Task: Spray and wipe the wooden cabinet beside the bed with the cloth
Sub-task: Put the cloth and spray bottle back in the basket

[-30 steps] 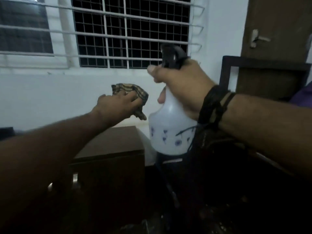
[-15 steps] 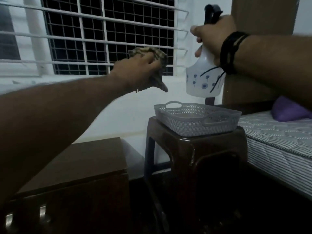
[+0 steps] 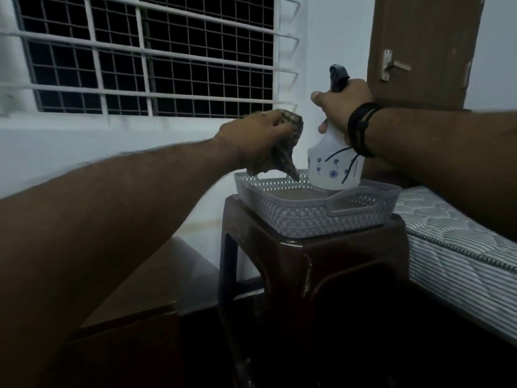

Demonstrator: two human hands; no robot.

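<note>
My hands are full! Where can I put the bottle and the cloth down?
The basket on the stool looks bare inside, below the cloth and bottle. The cabinet top, between your left arm and the stool, is bare too. The bed edge is free. It is crowded only above the basket, where both hands meet.

The room is dim. In the upper left of the frame there is a wide window (image 3: 145,54) with white bars and a grid, and it is black behind it. The wall (image 3: 333,37) around and below the window is pale white-blue. In the upper right stands a brown wooden door (image 3: 425,29) with a metal handle (image 3: 391,65). In the middle of the frame is a dark brown glossy stool (image 3: 313,264), and a grey perforated basket (image 3: 313,217) sits on top of it. At the right edge lies a striped mattress (image 3: 458,247). The floor at the bottom is too dark to see.
</note>
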